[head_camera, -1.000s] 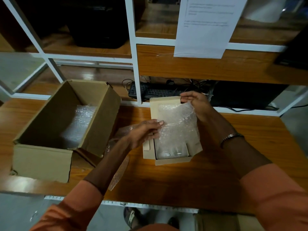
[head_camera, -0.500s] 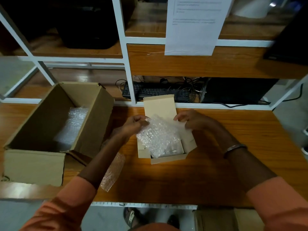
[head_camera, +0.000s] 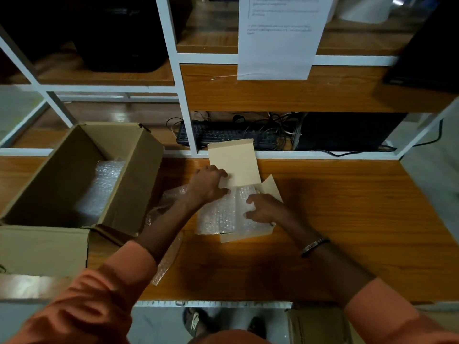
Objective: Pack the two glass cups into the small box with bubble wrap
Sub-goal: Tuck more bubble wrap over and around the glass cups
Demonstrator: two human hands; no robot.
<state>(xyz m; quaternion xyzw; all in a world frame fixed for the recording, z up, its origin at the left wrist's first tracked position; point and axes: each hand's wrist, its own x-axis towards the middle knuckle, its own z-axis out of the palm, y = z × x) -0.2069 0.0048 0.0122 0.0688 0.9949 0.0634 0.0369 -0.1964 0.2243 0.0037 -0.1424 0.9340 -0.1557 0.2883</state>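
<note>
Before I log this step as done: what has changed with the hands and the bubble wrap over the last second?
Both hands came down: the left hand and right hand now press the bubble wrap flat over the small box, where half a second ago they held it bunched up above it. Its near-left edge spills over the box's side. The lid flap is still open; the large box looks unchanged.

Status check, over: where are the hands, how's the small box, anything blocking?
Both hands, left hand and right hand, pressing bubble wrap into small box. Lid flap up; cups not visible. Nothing blocking; big carton sits left.
</note>
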